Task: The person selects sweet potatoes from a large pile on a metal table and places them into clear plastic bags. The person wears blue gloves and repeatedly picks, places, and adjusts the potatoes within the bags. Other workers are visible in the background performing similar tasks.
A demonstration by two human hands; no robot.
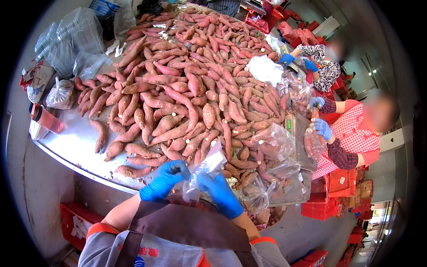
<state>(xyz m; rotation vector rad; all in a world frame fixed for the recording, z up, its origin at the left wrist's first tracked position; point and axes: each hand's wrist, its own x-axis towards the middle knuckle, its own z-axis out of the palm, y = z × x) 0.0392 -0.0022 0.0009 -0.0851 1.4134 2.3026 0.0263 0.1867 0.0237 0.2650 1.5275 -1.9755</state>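
Observation:
A clear plastic bag (pixel 208 165) is between my two blue-gloved hands at the table's near edge, over the front of my dark apron. My left hand (pixel 166 178), fingers curled, is at the bag's left side; whether it grips the film is unclear. My right hand (pixel 218 190) holds the bag's lower right part. Behind them spreads a large heap of sweet potatoes (pixel 180 96) on the metal table (pixel 71 143). Filled clear bags (pixel 258 197) lie to the right of my right hand, near the table's corner.
Two co-workers in gloves stand along the right side, one holding a bag of sweet potatoes (pixel 315 143) beside a scale (pixel 303 140). A pink bottle (pixel 46 118), a knotted bag (pixel 60 93) and stacked clear containers (pixel 71 36) are at the left. Red crates (pixel 320 207) stand right.

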